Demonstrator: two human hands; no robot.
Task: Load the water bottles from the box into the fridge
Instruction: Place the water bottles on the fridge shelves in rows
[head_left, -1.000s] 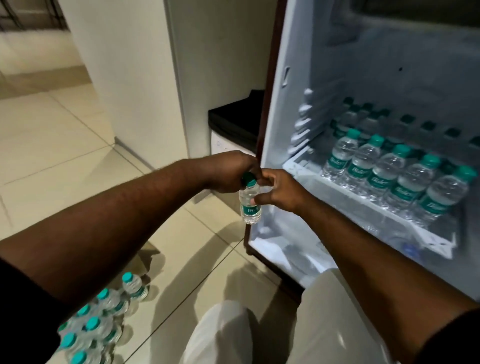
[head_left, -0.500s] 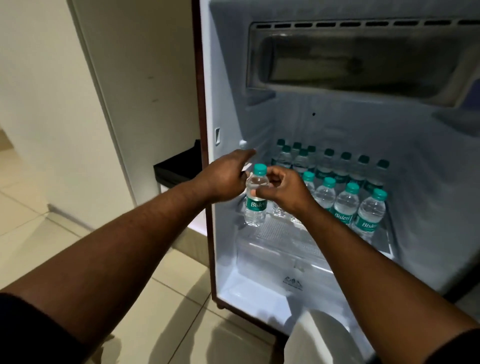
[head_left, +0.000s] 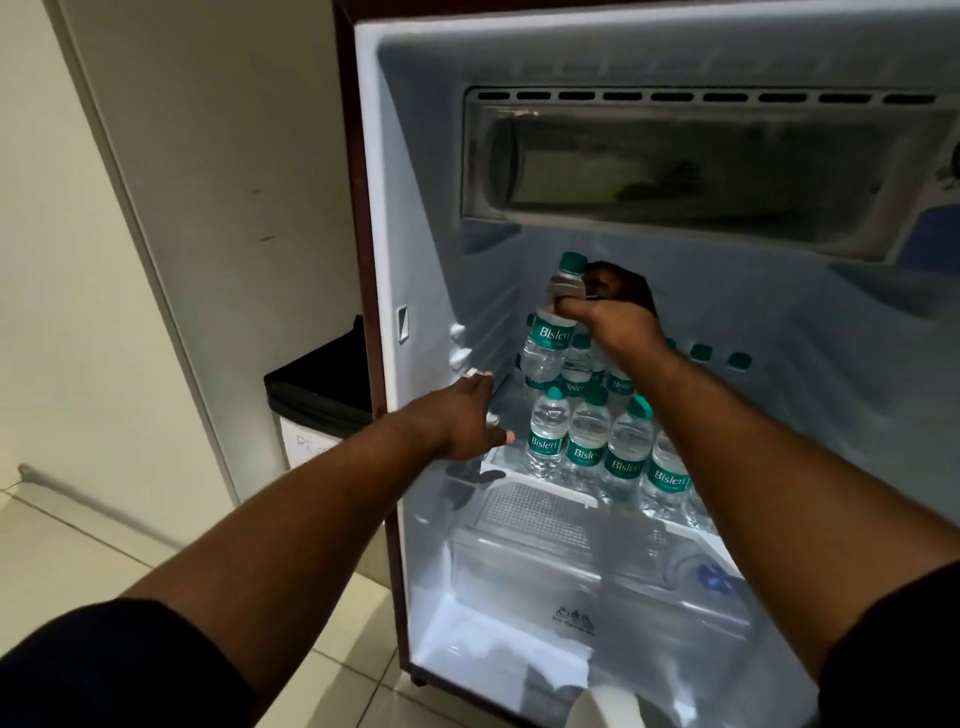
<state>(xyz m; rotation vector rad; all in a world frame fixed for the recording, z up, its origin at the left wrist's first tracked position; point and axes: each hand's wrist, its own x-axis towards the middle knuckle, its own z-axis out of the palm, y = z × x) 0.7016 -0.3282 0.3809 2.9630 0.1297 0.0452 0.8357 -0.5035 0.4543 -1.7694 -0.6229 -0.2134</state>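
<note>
My right hand (head_left: 610, 312) grips a small clear water bottle (head_left: 550, 332) with a teal cap and green label by its neck, holding it upright inside the open fridge (head_left: 415, 260), above the rear bottles. Several matching bottles (head_left: 587, 441) stand in rows on the fridge shelf (head_left: 540, 483). My left hand (head_left: 467, 421) is held out with straight fingers at the shelf's left front, beside the front-left bottle, and holds nothing. The box is out of view.
A freezer compartment (head_left: 701, 161) fills the fridge's top. A clear crisper drawer (head_left: 571, 566) sits below the shelf. A dark bin with a black liner (head_left: 317, 395) stands left of the fridge against a white wall. Tiled floor (head_left: 62, 561) lies lower left.
My right hand carried the bottle deeper into the fridge and higher, over the back rows. My left hand let go of it and dropped to the shelf's left edge.
</note>
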